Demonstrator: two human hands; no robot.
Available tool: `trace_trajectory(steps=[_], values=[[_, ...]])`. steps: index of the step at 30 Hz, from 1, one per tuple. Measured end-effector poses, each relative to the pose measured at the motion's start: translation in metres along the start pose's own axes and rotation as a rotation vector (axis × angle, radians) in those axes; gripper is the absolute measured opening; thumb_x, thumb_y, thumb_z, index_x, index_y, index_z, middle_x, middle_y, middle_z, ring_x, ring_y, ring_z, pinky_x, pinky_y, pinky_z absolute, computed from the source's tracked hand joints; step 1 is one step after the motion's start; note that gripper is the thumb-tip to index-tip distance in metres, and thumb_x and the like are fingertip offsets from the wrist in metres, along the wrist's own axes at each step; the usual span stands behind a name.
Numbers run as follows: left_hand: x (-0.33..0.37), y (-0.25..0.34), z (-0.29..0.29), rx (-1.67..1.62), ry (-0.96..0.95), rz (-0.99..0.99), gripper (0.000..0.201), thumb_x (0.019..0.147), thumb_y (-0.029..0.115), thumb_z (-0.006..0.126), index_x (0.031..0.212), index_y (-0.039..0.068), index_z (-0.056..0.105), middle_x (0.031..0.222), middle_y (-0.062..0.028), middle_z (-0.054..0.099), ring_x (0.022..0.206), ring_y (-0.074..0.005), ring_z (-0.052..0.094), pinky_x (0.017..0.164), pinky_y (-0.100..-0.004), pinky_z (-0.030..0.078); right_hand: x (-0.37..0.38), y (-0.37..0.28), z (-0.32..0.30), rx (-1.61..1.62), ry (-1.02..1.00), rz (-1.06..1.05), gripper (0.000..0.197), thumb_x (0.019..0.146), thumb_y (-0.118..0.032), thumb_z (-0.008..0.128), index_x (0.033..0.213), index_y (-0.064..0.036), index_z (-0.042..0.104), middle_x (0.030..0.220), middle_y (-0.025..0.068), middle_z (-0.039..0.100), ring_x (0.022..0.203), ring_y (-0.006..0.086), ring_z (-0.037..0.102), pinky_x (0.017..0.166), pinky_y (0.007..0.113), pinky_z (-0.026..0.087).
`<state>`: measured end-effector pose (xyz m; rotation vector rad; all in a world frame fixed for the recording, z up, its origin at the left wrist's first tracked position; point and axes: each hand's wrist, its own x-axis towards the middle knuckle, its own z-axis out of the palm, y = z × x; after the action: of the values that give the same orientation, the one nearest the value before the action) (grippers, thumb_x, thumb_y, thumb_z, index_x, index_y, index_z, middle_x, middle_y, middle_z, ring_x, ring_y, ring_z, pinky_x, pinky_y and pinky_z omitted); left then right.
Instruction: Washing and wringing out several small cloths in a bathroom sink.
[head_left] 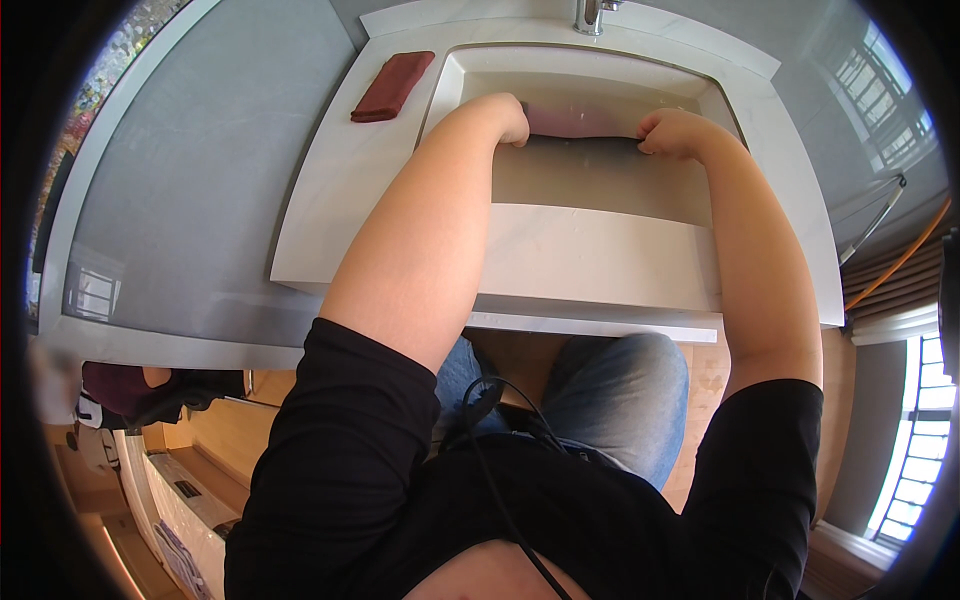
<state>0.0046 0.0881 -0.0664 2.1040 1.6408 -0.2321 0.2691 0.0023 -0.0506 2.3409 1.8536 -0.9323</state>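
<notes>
Both hands are over the white sink [610, 218], which holds cloudy water. A mauve cloth [575, 120] with a dark near edge stretches between them, partly under the water. My left hand [511, 120] grips its left end with curled fingers. At the opposite end my right hand [672, 133] pinches the cloth between thumb and fingers. A folded maroon cloth [393, 86] lies flat on the counter to the left of the basin, touched by neither hand.
A chrome faucet [591, 16] rises behind the basin. Grey wall panels [210, 190] flank the white counter [330, 215]. A black cable [475, 420] hangs in front of my body. Right of the counter are a thin metal rod [872, 222] and an orange cord [900, 255].
</notes>
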Motion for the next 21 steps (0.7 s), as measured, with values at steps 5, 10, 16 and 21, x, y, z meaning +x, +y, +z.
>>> trace_trajectory(steps=[5, 10, 16, 21], values=[[0.002, -0.001, 0.001, 0.01, 0.005, -0.01, 0.03, 0.077, 0.009, 0.071, 0.106, 0.013, 0.071, 0.099, -0.0062, 0.071, 0.085, -0.0233, 0.066, 0.073, -0.0391, 0.055, -0.006, -0.004, 0.0, 0.027, 0.028, -0.01, 0.021, 0.085, -0.021, 0.065, 0.104, -0.0127, 0.07, 0.088, -0.0006, 0.062, 0.078, 0.0133, 0.054, 0.065, 0.032, 0.045], [0.005, -0.002, 0.002, 0.013, -0.006, 0.001, 0.029, 0.077, 0.009, 0.07, 0.106, 0.013, 0.071, 0.098, -0.0061, 0.071, 0.085, -0.0231, 0.066, 0.073, -0.0389, 0.055, -0.005, -0.004, -0.001, 0.01, 0.005, -0.005, 0.02, 0.085, -0.021, 0.065, 0.103, -0.0137, 0.07, 0.087, -0.0009, 0.062, 0.078, 0.013, 0.053, 0.065, 0.033, 0.044], [-0.003, 0.0, -0.001, 0.011, -0.023, 0.004, 0.029, 0.076, 0.009, 0.07, 0.105, 0.012, 0.072, 0.096, -0.0067, 0.072, 0.084, -0.0238, 0.067, 0.073, -0.04, 0.055, -0.007, -0.005, 0.001, 0.016, 0.015, 0.005, 0.02, 0.085, -0.021, 0.064, 0.103, -0.0147, 0.07, 0.088, -0.0017, 0.061, 0.08, 0.0129, 0.054, 0.067, 0.034, 0.045], [-0.008, 0.0, -0.004, 0.004, -0.051, 0.04, 0.036, 0.086, 0.017, 0.069, 0.117, 0.0, 0.071, 0.118, -0.0211, 0.069, 0.107, -0.0362, 0.068, 0.09, -0.0464, 0.052, -0.009, -0.008, -0.003, -0.005, -0.025, 0.017, 0.03, 0.086, -0.023, 0.065, 0.115, -0.0164, 0.068, 0.104, 0.0004, 0.064, 0.095, 0.0175, 0.057, 0.079, 0.039, 0.048]])
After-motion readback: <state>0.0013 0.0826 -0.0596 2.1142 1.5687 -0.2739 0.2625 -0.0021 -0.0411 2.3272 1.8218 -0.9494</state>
